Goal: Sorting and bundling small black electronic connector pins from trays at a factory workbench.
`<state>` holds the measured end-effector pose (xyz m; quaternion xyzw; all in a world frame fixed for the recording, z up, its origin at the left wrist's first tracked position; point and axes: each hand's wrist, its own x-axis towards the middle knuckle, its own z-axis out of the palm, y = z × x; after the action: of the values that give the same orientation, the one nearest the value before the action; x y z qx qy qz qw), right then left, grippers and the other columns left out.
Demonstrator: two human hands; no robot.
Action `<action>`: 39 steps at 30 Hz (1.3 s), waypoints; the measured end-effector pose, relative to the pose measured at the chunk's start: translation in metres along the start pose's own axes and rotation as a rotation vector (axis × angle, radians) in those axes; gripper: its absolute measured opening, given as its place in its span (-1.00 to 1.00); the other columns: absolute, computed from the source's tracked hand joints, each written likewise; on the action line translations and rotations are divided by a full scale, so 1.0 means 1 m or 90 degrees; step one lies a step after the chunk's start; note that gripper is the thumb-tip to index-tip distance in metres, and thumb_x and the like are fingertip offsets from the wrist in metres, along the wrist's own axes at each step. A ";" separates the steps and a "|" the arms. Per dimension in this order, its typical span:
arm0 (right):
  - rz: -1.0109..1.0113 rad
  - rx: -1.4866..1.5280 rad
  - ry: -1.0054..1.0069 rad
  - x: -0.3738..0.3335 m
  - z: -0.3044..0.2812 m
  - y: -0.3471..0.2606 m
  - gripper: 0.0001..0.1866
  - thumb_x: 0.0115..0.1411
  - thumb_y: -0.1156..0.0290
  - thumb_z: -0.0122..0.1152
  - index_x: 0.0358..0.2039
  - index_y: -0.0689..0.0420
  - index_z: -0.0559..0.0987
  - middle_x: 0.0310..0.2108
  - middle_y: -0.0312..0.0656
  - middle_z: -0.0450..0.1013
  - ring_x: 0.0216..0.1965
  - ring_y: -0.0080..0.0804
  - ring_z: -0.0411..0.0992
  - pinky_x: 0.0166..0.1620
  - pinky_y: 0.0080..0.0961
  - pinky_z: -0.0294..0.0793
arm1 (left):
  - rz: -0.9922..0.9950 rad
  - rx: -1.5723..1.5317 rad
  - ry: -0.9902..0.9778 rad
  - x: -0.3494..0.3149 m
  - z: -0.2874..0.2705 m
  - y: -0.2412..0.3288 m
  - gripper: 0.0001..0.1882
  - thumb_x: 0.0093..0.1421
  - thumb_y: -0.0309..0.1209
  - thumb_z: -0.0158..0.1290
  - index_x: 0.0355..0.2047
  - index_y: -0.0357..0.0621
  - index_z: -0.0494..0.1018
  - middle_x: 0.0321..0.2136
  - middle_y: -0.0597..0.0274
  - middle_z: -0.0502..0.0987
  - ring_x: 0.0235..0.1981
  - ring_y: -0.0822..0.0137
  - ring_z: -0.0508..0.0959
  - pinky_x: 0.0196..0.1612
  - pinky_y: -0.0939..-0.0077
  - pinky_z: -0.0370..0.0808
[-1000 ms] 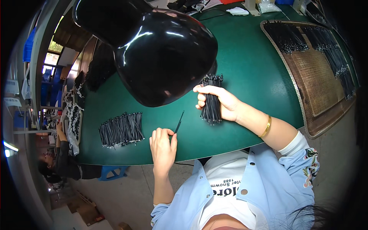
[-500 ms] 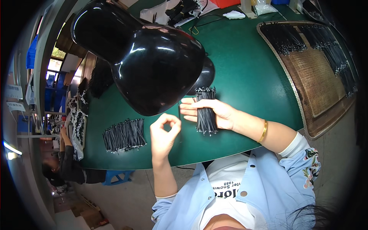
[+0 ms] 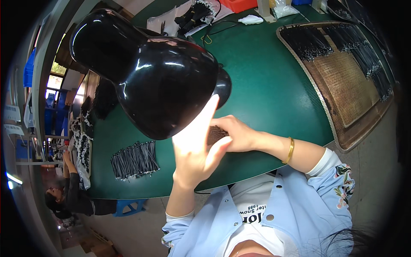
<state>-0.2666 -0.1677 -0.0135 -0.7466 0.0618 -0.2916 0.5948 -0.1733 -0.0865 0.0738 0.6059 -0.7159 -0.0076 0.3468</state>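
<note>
My right hand (image 3: pixel 239 136) is closed round a bundle of short black leads (image 3: pixel 217 135), held so that one end of it faces up, a mass of small brownish tips. Beside it, brightly lit, my left hand (image 3: pixel 192 147) has its fingers stretched out and its thumb apart. The left palm is close against the bundle; whether it touches I cannot tell. Left of my hands, a row of similar black leads (image 3: pixel 135 160) with pale tips lies on the green table (image 3: pixel 261 81).
A large glossy black lamp (image 3: pixel 167 81) hangs just over my hands. A brown mesh tray (image 3: pixel 342 81) with black leads stands at the right. White clusters (image 3: pixel 81 137) lie along the left edge, near another person (image 3: pixel 75 192). A blue stool (image 3: pixel 129 207) is below.
My left hand has opened from a ring-shaped pinch and moved up and right to the bundle. My right hand has turned the bundle from lengthwise to end-on.
</note>
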 end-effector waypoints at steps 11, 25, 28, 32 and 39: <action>0.155 0.437 0.091 0.008 -0.010 0.009 -0.84 0.09 0.31 0.09 -0.45 0.13 0.44 -0.53 -0.38 0.34 -0.47 -0.64 0.30 -0.33 -0.61 0.31 | -0.213 -0.210 0.084 -0.013 0.016 -0.030 -0.82 0.04 -0.43 -0.03 -0.43 -0.34 0.41 -0.47 0.15 0.45 -0.37 0.39 0.44 -0.26 0.55 0.35; 0.281 0.400 0.041 0.009 -0.019 -0.024 -0.68 0.13 0.26 0.05 -0.19 0.21 0.41 -0.33 -0.25 0.40 -0.27 -0.58 0.34 -0.14 -0.58 0.33 | -0.562 -0.885 -0.138 -0.038 0.044 -0.035 -0.83 0.02 -0.51 0.05 -0.42 -0.32 0.30 -0.76 0.21 0.33 -0.82 0.39 0.33 -0.74 0.64 0.29; 0.197 0.334 0.133 0.008 -0.011 -0.018 -0.74 0.14 0.36 0.05 -0.19 0.23 0.42 -0.38 -0.27 0.44 -0.35 -0.63 0.37 -0.21 -0.61 0.37 | -0.527 -0.951 -0.015 -0.045 0.046 -0.038 -0.77 0.13 -0.43 -0.04 -0.30 -0.38 0.26 -0.67 0.09 0.40 -0.77 0.30 0.42 -0.74 0.58 0.35; 0.037 0.055 0.165 0.005 -0.008 -0.007 -0.70 0.18 0.36 -0.03 -0.10 0.20 0.40 -0.53 -0.32 0.43 -0.61 -0.74 0.27 -0.49 -0.73 0.34 | -0.530 -0.936 -0.033 -0.050 0.041 -0.043 -0.68 0.21 -0.35 -0.15 -0.17 -0.42 0.21 -0.47 -0.08 0.46 -0.63 0.13 0.53 -0.68 0.52 0.48; 0.111 0.217 0.117 0.005 -0.013 -0.011 -0.60 0.21 0.37 -0.18 0.08 0.11 0.27 -0.38 -0.34 0.40 -0.54 -0.75 0.24 -0.46 -0.79 0.31 | -0.538 -0.886 0.001 -0.046 0.035 -0.040 -0.60 0.20 -0.34 -0.14 -0.04 -0.37 0.15 -0.37 -0.18 0.43 -0.57 0.07 0.54 -0.66 0.48 0.52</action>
<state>-0.2716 -0.1780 -0.0003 -0.5973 0.1298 -0.3121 0.7273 -0.1552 -0.0714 0.0080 0.4706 -0.2583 -0.5806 0.6121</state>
